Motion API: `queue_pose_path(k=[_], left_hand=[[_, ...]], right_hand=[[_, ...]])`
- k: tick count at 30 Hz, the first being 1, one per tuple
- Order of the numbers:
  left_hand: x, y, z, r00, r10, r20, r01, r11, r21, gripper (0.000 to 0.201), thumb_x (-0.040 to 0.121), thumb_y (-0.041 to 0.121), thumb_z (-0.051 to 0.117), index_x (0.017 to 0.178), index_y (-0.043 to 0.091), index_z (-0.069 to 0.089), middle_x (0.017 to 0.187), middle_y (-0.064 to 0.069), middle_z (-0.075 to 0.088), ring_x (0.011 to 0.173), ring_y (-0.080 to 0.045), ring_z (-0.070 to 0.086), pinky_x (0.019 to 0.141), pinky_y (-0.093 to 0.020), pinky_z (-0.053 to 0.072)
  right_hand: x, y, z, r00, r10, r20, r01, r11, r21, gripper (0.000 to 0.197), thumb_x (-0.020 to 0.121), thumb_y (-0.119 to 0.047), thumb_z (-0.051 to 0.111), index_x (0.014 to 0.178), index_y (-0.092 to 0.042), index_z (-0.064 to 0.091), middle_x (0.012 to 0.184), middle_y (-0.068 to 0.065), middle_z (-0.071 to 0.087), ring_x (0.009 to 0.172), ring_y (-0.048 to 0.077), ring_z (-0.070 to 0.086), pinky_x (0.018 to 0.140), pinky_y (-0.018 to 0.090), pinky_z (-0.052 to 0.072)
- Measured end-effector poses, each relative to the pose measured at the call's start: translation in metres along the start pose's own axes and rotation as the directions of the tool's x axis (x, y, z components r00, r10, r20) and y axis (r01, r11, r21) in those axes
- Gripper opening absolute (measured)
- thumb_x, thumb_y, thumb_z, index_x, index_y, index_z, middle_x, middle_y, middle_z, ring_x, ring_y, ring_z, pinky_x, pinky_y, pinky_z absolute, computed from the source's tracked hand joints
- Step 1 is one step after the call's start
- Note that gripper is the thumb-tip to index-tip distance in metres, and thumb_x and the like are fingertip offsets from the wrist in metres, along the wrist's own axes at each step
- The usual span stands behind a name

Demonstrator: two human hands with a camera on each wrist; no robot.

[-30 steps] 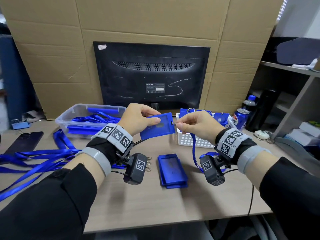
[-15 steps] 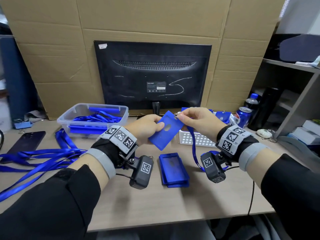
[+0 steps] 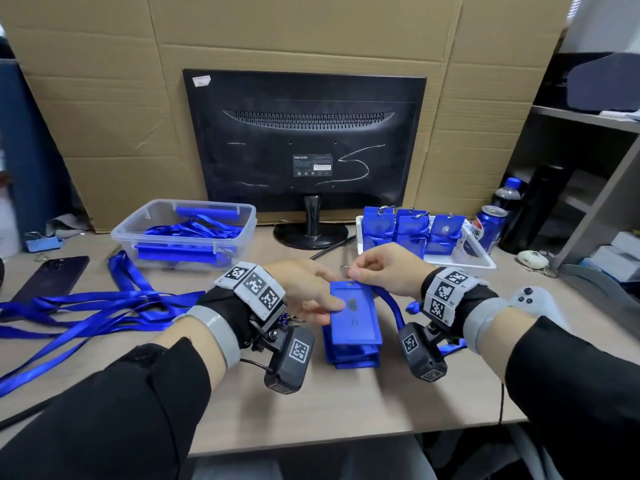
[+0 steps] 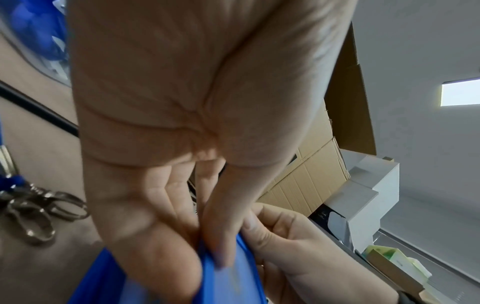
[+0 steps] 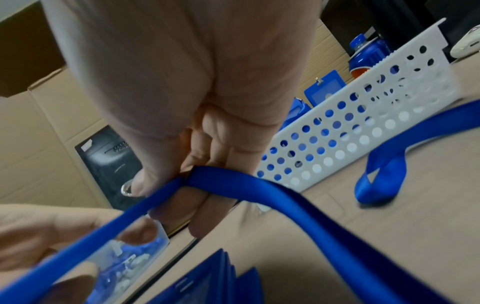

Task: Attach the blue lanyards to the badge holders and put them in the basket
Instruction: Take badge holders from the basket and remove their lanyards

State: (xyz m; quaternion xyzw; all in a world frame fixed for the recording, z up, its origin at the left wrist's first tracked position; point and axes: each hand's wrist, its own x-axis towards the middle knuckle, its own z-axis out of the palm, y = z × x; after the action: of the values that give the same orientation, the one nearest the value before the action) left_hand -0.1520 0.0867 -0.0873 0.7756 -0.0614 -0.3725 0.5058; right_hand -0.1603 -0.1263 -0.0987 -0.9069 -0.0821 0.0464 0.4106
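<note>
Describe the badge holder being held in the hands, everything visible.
The badge holder is a blue rectangular plastic case with a raised frame, a clear window and a slot at its top edge. It is held above the stack of holders, roughly flat, slot end away from the person. The left hand grips its left side; the right hand pinches the lanyard clip at the slot.

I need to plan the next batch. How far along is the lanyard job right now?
Done: three blue badge holders with lanyards stand in the white perforated basket. In hand: the left hand grips a blue badge holder while the right hand pinches a blue lanyard's clip end at its top slot. Left: a stack of blue holders and loose lanyards on the desk.
</note>
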Motion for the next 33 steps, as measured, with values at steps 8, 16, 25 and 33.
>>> queue_pose_path(k=[8,16,25,33], left_hand=[[0.006,-0.013,0.008,0.997,-0.034,-0.076,0.035,0.999,0.019,0.038,0.091,-0.010,0.072,0.121,0.010,0.058,0.090,-0.014,0.074,0.064,-0.021,0.077,0.054,-0.028,0.063],[0.019,-0.019,0.007,0.986,-0.036,-0.161,0.076,0.966,0.247,0.041,0.083,0.008,0.088,0.109,0.016,0.057,0.080,-0.009,0.073,0.054,-0.016,0.066,0.054,-0.032,0.062],[0.017,0.004,0.009,0.921,0.320,-0.220,-0.245,0.918,0.310,0.081,0.073,0.061,0.086,0.143,0.043,0.049,0.121,0.004,0.053,0.086,-0.012,0.069,0.055,-0.025,0.056],[-0.010,0.025,-0.032,0.714,0.212,-0.668,-0.459,0.861,-0.218,0.025,0.107,0.007,0.037,0.107,0.008,0.062,0.090,-0.010,0.059,0.048,-0.021,0.068,0.037,-0.023,0.047]], right_hand=[[0.004,0.009,0.014,0.999,0.042,0.029,-0.041,0.999,-0.033,0.016,0.098,-0.030,0.074,0.099,-0.014,0.078,0.089,0.005,0.081,0.079,0.020,0.077,0.075,0.033,0.066],[0.008,0.014,0.001,0.905,-0.076,-0.418,0.053,0.996,-0.066,0.015,0.100,-0.036,0.068,0.090,-0.025,0.074,0.082,-0.008,0.076,0.081,0.008,0.071,0.080,0.031,0.057],[-0.011,-0.049,-0.019,0.898,-0.156,-0.411,0.341,0.838,0.426,0.006,0.104,-0.006,0.062,0.104,0.000,0.062,0.087,0.013,0.066,0.068,0.019,0.075,0.064,0.028,0.062],[-0.008,-0.073,-0.023,0.784,-0.178,-0.594,0.480,0.781,0.400,0.011,0.098,-0.001,0.070,0.105,0.002,0.062,0.095,0.023,0.075,0.085,0.034,0.080,0.078,0.040,0.066]])
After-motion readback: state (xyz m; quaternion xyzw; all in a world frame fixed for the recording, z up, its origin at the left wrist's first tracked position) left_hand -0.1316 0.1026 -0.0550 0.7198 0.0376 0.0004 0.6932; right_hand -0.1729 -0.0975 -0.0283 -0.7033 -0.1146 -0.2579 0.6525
